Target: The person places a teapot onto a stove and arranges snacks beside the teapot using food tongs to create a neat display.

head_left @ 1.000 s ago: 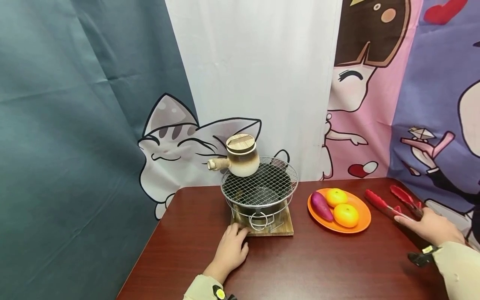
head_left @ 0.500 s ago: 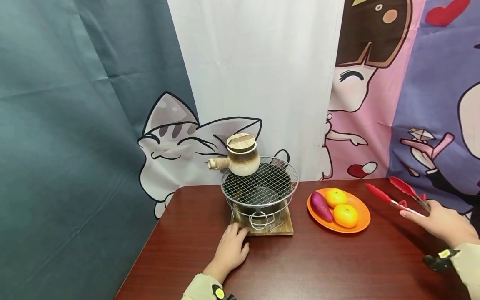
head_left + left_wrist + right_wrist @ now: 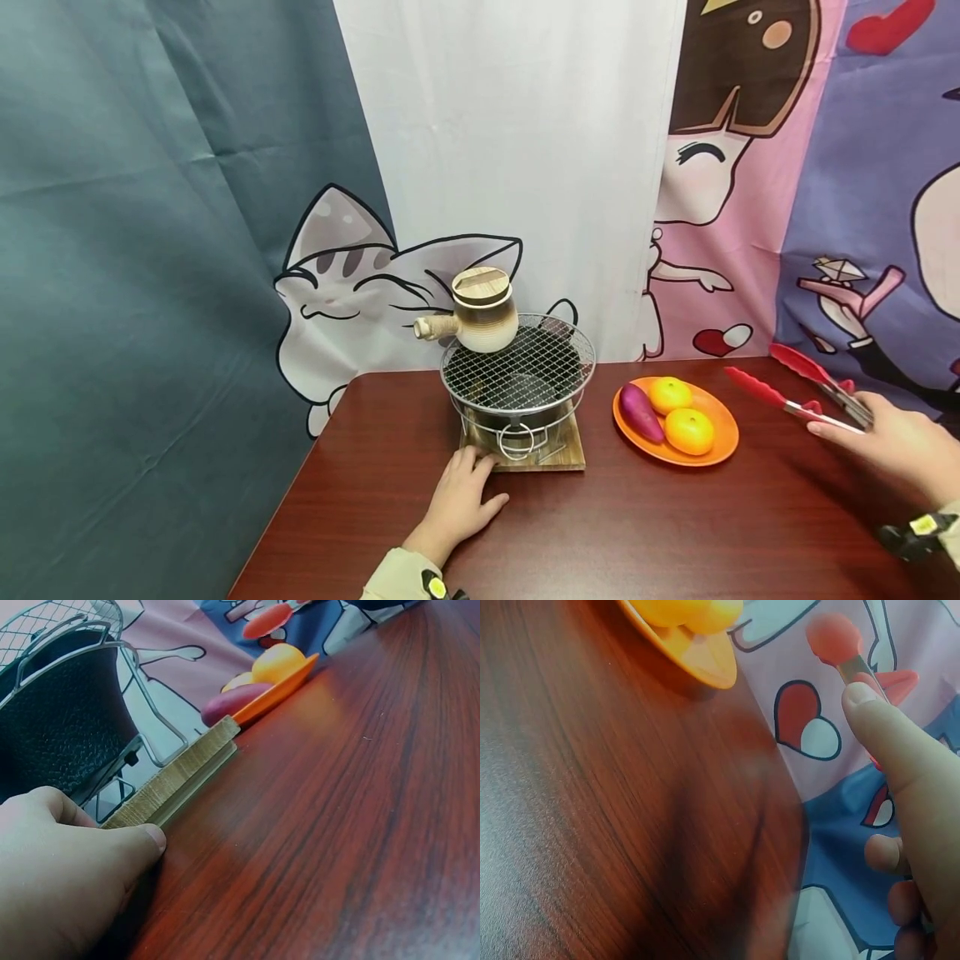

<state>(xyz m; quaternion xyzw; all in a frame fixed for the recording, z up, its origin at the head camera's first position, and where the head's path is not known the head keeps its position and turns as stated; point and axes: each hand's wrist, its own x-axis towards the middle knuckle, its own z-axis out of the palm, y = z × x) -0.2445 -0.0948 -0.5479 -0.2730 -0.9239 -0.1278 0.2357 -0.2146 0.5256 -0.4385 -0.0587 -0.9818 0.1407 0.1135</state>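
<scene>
My right hand (image 3: 903, 442) grips a pair of tongs (image 3: 851, 404) with red tips and metal arms, spread apart above the table's right side. The thumb lies along one tong arm in the right wrist view. My left hand (image 3: 457, 504) rests at the front left corner of a square wooden board (image 3: 572, 442), its fingertips touching the board and its thumb out to the side. On the board stands a dark round grill stove (image 3: 71, 712) under a wire mesh rack (image 3: 517, 375). A lidded clay pot (image 3: 487, 325) with a side handle sits at the rack's back left.
Between the stove and the tongs, an orange plate (image 3: 723, 442) holds a purple sweet potato (image 3: 641, 412) and two orange citrus fruits (image 3: 690, 431). All stand on a reddish-brown table (image 3: 600, 533). A printed cartoon curtain (image 3: 585, 167) hangs behind its back edge.
My right hand has lifted the tongs off the table and drawn back to the right, and their arms stand a little higher. My left thumb has spread outward; the left hand otherwise stays put.
</scene>
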